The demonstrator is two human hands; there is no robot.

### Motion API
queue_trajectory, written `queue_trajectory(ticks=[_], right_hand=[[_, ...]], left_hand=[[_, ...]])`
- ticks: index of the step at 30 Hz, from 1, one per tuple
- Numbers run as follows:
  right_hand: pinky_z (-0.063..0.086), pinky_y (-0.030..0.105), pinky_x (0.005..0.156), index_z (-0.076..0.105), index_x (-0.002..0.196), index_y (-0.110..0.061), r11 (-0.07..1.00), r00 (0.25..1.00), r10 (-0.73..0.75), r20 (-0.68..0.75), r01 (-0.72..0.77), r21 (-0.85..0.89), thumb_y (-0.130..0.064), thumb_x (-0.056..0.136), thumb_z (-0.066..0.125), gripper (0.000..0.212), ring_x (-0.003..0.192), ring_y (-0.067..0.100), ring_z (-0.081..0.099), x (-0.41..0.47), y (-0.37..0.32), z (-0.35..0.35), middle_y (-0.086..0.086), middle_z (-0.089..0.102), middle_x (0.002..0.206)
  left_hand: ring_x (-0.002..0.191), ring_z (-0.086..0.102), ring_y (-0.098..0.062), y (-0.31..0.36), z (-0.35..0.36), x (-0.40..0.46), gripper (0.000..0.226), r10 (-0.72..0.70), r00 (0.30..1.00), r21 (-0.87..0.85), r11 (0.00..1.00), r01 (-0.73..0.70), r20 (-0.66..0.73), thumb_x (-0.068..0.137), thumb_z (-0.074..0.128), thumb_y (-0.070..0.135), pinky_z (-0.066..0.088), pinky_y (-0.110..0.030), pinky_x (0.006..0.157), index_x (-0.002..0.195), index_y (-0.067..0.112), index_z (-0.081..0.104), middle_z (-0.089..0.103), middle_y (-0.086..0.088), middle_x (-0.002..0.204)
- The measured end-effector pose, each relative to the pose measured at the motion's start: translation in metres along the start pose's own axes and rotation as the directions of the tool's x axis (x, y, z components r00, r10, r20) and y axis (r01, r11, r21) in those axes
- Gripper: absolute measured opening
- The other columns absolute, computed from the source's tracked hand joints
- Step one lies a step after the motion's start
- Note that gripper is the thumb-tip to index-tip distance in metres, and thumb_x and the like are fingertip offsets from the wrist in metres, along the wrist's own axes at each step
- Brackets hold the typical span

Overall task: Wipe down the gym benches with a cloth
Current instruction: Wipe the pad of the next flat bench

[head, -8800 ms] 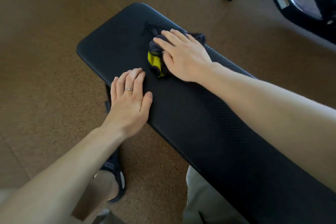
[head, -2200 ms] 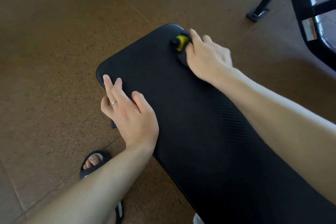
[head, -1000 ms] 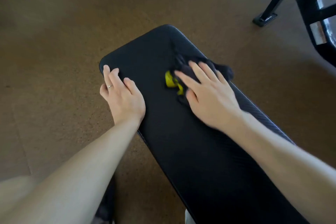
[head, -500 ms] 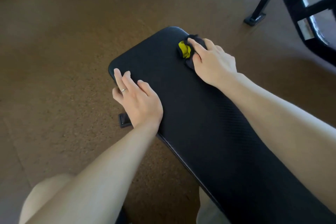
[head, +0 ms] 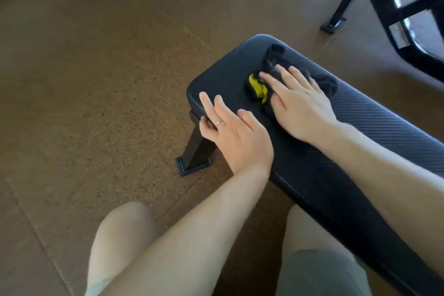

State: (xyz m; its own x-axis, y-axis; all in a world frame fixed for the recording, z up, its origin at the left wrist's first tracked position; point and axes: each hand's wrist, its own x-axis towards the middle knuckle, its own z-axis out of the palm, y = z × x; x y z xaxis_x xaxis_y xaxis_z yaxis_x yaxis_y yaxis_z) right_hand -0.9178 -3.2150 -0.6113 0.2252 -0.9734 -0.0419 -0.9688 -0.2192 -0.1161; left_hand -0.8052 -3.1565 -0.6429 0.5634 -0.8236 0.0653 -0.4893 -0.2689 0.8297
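A black padded gym bench runs from the upper middle to the lower right of the head view. Near its far end lies a dark cloth with a yellow patch. My right hand presses flat on that cloth with straight fingers. My left hand rests on the bench's near left edge, fingers extended, a ring on one finger, the little finger curled over the side.
The floor is brown cork-like matting. A black bench leg stands below the pad's left end. Black gym equipment with a metal foot occupies the upper right. My bare knees show at the bottom.
My right hand has pulled the cloth back from the bench's far corner toward the middle of the pad, spreading it out. The left hand stays on the edge.
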Motion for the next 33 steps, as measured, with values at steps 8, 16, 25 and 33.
queue_trajectory(ticks=[8, 16, 25, 33], right_hand=[[0.013, 0.054, 0.125, 0.037, 0.153, -0.041, 0.999, 0.999, -0.037, -0.023, 0.037, 0.017, -0.041, 0.106, 0.024, 0.050, 0.157, 0.028, 0.013, 0.077, -0.104, 0.009, -0.002, 0.028, 0.166], [0.018, 0.053, 0.125, 0.037, 0.156, -0.041, 0.947, 0.958, -0.287, 0.008, 0.284, -0.152, -0.023, 0.099, 0.053, 0.062, 0.158, 0.031, 0.013, -0.034, -0.108, 0.016, 0.002, 0.018, 0.171], [0.016, 0.054, 0.125, 0.042, 0.154, -0.038, 0.899, 0.914, -0.406, 0.020, 0.403, -0.172, -0.022, 0.099, 0.060, 0.060, 0.157, 0.037, 0.015, -0.030, -0.090, 0.014, 0.008, 0.019, 0.170], [0.024, 0.054, 0.124, 0.053, 0.148, -0.032, 0.909, 0.914, -0.401, -0.058, 0.389, -0.146, -0.010, 0.097, 0.049, 0.056, 0.155, 0.037, 0.020, 0.004, -0.123, 0.020, 0.010, 0.025, 0.168]], left_hand=[[0.144, 0.032, -0.012, -0.053, -0.094, 0.089, 0.046, -0.115, 0.950, -0.330, 0.920, 0.212, 0.290, 0.111, 0.031, 0.033, 0.029, -0.027, 0.107, 0.157, 0.027, 0.028, 0.029, 0.002, 0.161], [0.097, 0.071, -0.009, -0.070, -0.067, 0.116, 0.037, -0.160, 0.693, -0.370, 0.750, 0.548, 0.703, 0.110, 0.029, 0.044, 0.057, -0.028, 0.086, 0.122, 0.034, 0.063, 0.073, 0.006, 0.109], [0.106, 0.072, -0.011, -0.075, -0.068, 0.148, 0.047, -0.136, 0.592, -0.245, 0.821, 0.516, 0.794, 0.111, 0.022, 0.037, 0.058, -0.027, 0.083, 0.126, 0.024, 0.064, 0.077, 0.002, 0.114], [0.121, 0.066, -0.017, -0.074, -0.081, 0.148, 0.063, -0.109, 0.557, -0.272, 0.784, 0.557, 0.823, 0.108, 0.008, 0.049, 0.053, -0.037, 0.100, 0.142, 0.024, 0.056, 0.070, -0.004, 0.131]])
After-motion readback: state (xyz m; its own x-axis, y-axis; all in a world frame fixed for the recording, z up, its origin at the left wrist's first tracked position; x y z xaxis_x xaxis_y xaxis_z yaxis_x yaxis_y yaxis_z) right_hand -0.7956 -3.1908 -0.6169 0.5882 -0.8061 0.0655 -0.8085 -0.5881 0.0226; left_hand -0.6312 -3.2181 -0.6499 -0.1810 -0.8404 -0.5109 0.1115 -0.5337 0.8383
